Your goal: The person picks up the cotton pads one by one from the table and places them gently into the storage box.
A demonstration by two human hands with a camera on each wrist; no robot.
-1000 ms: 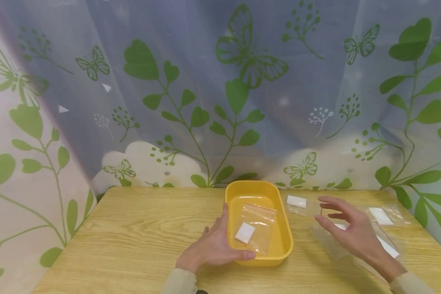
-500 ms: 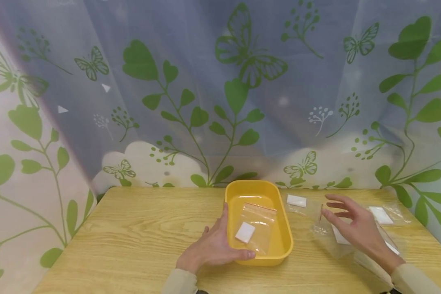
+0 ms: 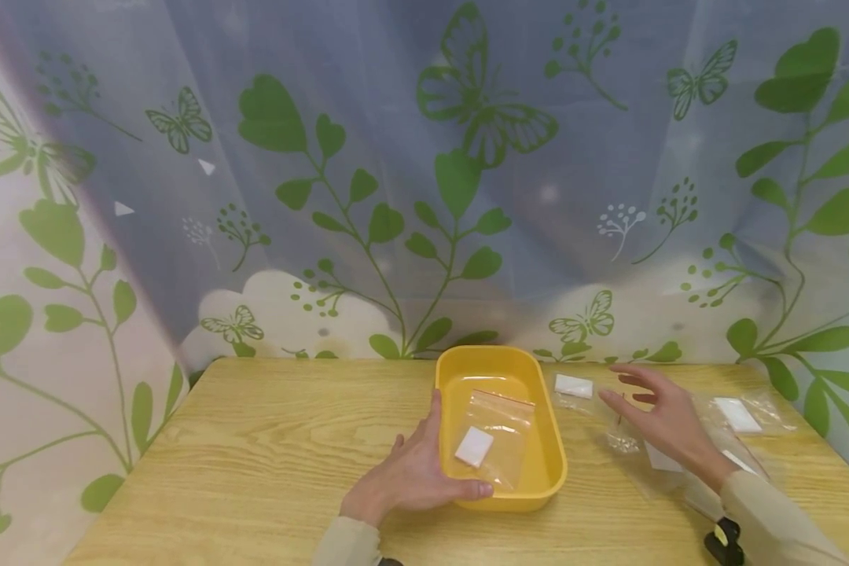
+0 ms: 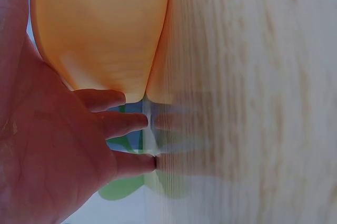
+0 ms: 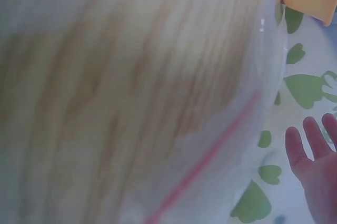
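My left hand (image 3: 410,475) rests against the near-left corner of a yellow plastic tray (image 3: 512,504), thumb on the near rim, fingers along the left side. In the left wrist view, the straight fingers (image 4: 126,124) lie beside the tray wall (image 4: 100,34). Inside the tray is a clear zip bag (image 3: 507,448) with a white rectangular piece (image 3: 474,446). Right of the tray, my right hand (image 3: 665,413) hovers over clear zip bags, fingers extended and holding nothing visible. It partly covers a bag with a white piece (image 3: 662,457). The right wrist view shows a bag's red zip strip (image 5: 205,161).
Another bag with a white piece (image 3: 574,385) lies by the tray's far-right side. A further bag (image 3: 737,414) is at the table's right, with more bag film under the right forearm. A patterned curtain (image 3: 368,157) hangs behind the wooden table (image 3: 269,456).
My right hand moves slightly right, then back left and a little farther from me over the bags. The left hand and the tray stay in place.
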